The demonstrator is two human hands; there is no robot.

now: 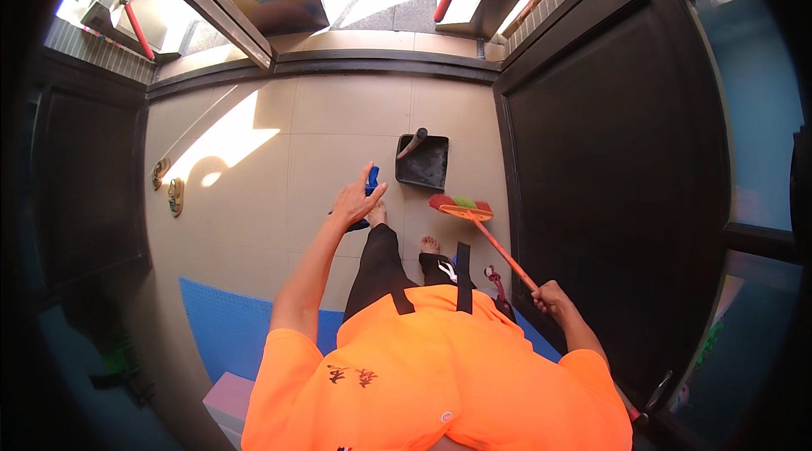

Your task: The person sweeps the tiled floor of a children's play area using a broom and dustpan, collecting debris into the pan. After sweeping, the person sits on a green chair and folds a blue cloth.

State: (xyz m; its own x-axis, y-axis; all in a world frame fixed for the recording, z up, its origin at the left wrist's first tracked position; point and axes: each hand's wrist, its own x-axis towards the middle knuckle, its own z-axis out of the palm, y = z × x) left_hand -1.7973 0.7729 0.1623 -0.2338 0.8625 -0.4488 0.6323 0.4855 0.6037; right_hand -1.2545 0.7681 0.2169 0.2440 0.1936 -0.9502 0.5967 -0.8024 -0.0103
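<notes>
My right hand [551, 297] is wrapped round the orange handle of a broom [501, 251]. The broom's red and green bristles lie at the floor, just below a black dustpan [423, 167] whose stick handle rises toward me. Out in front, my left hand [359, 199] has its fingers stretched and apart. Beyond and partly behind that hand shows a blue object [372, 180], too covered to name. My bare left foot [378, 214] is near it, and the bare right foot [430, 245] stands closer to me.
Dark door panels [609, 147] flank the tiled floor [338, 113] on both sides. A dark raised threshold [381, 65] crosses the far end. Sandals [175, 196] lie at the left. A blue mat [228, 316] and a pink box [230, 396] are near me.
</notes>
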